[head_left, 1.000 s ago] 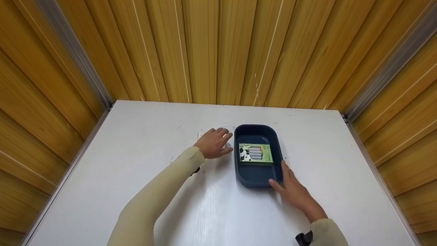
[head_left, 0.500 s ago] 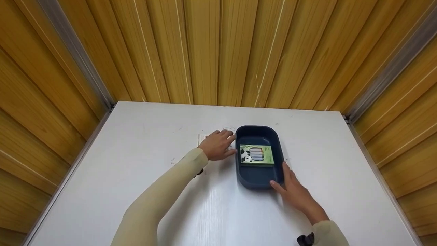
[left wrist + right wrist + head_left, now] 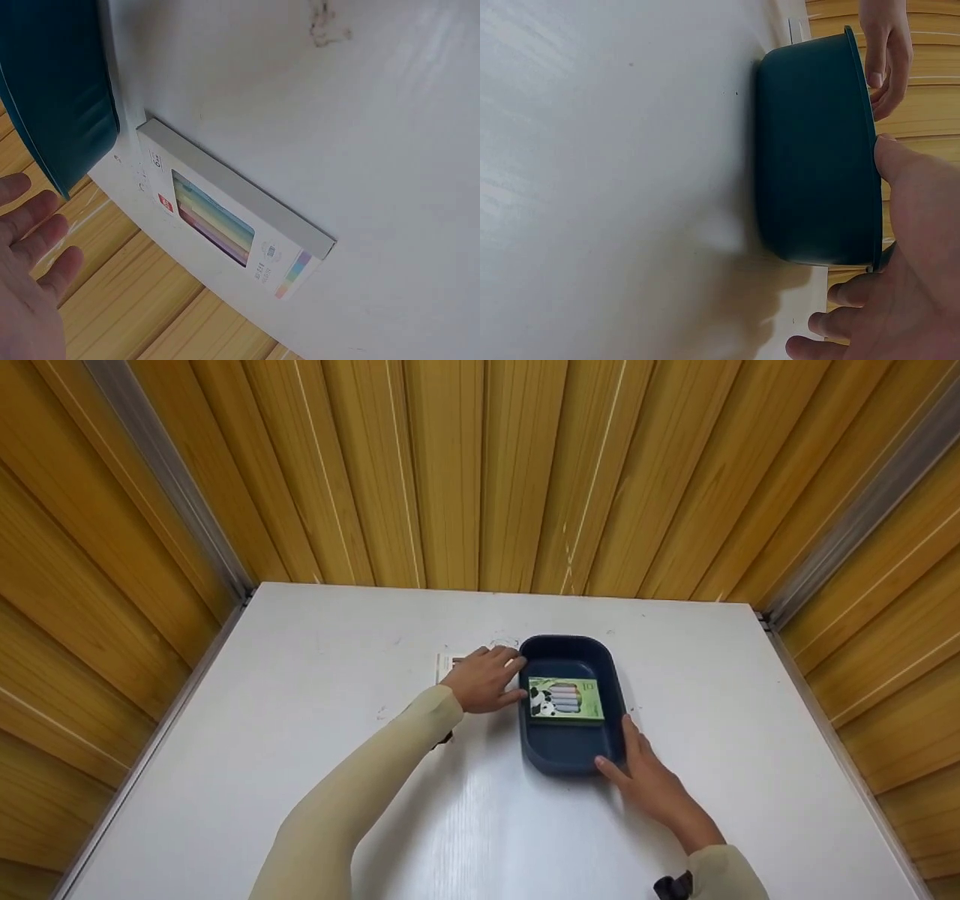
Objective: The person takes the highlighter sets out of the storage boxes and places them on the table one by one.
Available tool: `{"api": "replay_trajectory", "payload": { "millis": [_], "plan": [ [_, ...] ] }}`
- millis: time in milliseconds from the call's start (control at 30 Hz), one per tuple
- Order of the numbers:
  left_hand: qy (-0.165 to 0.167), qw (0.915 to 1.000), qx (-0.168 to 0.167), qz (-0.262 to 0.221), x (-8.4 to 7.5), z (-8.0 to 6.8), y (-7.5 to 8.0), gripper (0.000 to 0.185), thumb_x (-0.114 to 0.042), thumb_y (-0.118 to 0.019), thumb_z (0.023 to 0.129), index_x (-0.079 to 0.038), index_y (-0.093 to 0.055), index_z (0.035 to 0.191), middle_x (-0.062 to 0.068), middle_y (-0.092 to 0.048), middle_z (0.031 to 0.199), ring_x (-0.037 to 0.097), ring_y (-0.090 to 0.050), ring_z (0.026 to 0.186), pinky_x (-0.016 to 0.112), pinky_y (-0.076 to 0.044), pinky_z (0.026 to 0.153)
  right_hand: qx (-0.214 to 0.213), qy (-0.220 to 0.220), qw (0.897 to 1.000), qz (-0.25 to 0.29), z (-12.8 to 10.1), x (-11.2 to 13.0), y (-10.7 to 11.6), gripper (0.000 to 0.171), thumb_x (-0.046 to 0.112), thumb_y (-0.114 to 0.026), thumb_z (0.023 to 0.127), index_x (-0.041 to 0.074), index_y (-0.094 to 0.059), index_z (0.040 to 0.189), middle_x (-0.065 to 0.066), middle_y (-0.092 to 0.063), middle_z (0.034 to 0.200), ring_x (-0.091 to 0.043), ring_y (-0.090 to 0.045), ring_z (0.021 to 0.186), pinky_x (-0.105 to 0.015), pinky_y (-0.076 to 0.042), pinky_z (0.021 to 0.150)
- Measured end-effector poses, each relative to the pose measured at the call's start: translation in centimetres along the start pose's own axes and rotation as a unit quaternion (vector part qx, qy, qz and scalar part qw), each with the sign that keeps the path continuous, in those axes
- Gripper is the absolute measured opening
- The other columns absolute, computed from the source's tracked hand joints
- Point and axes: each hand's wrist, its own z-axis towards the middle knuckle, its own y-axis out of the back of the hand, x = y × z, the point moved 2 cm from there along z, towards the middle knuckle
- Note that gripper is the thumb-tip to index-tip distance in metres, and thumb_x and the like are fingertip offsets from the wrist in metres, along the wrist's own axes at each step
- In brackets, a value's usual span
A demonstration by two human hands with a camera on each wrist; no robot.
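Note:
A dark blue oblong bin (image 3: pixel 566 754) stands on the white table, and a green box (image 3: pixel 566 700) with pandas and pastel sticks pictured on it lies inside. My left hand (image 3: pixel 484 681) reaches to the bin's left rim with fingertips right at it; in the left wrist view its fingers (image 3: pixel 56 274) are loosely extended. Partly hidden under that hand in the head view is a flat white box (image 3: pixel 225 210) with a window showing pastel pens. My right hand (image 3: pixel 656 784) touches the bin's near right corner, thumb at the rim and straight fingers along the outer side.
The white table (image 3: pixel 315 720) ends at the back against yellow wood-look panels (image 3: pixel 450 472). Similar panels rise on both sides, with metal posts in the corners. Dark scuffs mark the tabletop near the bin.
My left hand has moved slightly right, up to the bin's left rim, and more of the white box shows behind it. The right hand has stayed at its corner.

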Motion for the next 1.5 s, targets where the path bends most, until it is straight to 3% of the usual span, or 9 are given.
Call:
{"api": "replay_trajectory", "payload": {
  "millis": [233,700,1100,1333,1500],
  "plan": [
    [-0.001,0.9999,0.013,0.001,-0.2,0.3,0.3,0.065,-0.060,-0.035,0.097,-0.015,-0.039,0.145,0.005,-0.047,0.144,0.021,-0.045,0.134,0.040,-0.038,0.112,0.003,-0.005,1.000,-0.004,0.1,0.0,0.1,0.096,0.065,-0.042,0.093,0.018,0.017,0.154,-0.025,0.000,0.160,-0.048,-0.012,0.145,-0.066,-0.023,0.110],
    [-0.023,0.9997,-0.004,0.004,-0.9,1.2,0.1,0.061,-0.055,-0.041,0.097,-0.015,-0.041,0.143,0.006,-0.050,0.140,0.020,-0.048,0.131,0.040,-0.041,0.109,0.002,-0.008,1.000,0.002,0.1,-0.1,0.0,0.097,0.064,-0.043,0.093,0.018,0.016,0.154,-0.025,0.000,0.160,-0.048,-0.011,0.146,-0.066,-0.022,0.111],
    [-0.037,0.9993,0.003,0.009,-1.2,1.7,-0.2,0.063,-0.058,-0.038,0.097,-0.015,-0.041,0.143,0.005,-0.048,0.141,0.020,-0.048,0.130,0.039,-0.040,0.110,0.000,-0.004,1.000,0.004,0.1,0.2,-0.1,0.097,0.064,-0.043,0.093,0.018,0.017,0.154,-0.025,0.000,0.160,-0.048,-0.011,0.146,-0.066,-0.022,0.111],
    [-0.034,0.9994,0.010,-0.006,-1.7,1.9,-0.3,0.062,-0.057,-0.040,0.097,-0.014,-0.042,0.142,0.006,-0.049,0.140,0.020,-0.048,0.131,0.037,-0.039,0.111,0.012,0.001,1.000,0.006,0.0,0.4,-0.3,0.097,0.063,-0.043,0.093,0.017,0.017,0.154,-0.025,0.000,0.160,-0.048,-0.012,0.145,-0.066,-0.024,0.111],
    [-0.058,0.9980,-0.001,-0.025,-2.3,2.4,-0.2,0.062,-0.055,-0.043,0.097,-0.013,-0.043,0.141,0.005,-0.050,0.139,0.020,-0.047,0.131,0.036,-0.038,0.112,0.013,-0.003,1.000,0.017,-0.1,0.3,0.1,0.096,0.061,-0.044,0.094,0.018,0.018,0.153,-0.022,0.004,0.161,-0.046,-0.008,0.147,-0.065,-0.021,0.112]
  ]
}}
